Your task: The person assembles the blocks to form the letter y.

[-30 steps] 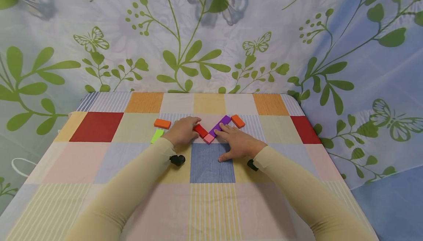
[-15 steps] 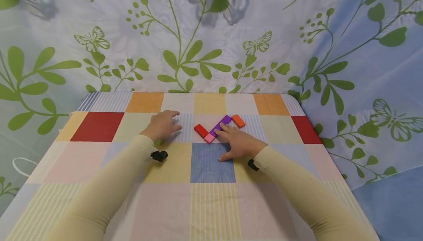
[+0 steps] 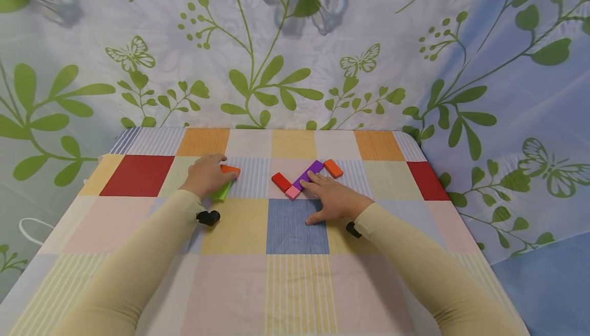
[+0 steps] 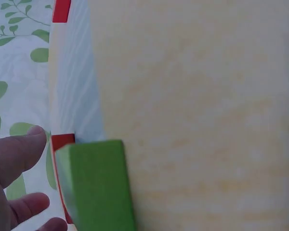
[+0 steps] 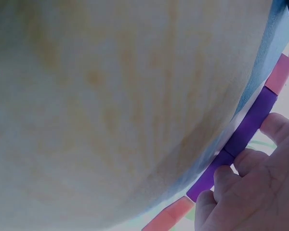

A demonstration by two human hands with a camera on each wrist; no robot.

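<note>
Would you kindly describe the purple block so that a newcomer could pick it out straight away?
On the patchwork tablecloth, look just beyond the blue square near the middle, where the right hand rests. The purple block lies flat at a slant against its fingertips, between a small pink block and an orange block; it is the only purple one.

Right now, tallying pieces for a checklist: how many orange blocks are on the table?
2: one orange block under the left hand, another beyond the purple block. Hands may hide more.

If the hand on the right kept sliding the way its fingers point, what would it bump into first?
The right hand points up-left, and its fingers already touch the purple block. Pushing on, it would likely shove that block first, then perhaps the pink block beside it.
</note>
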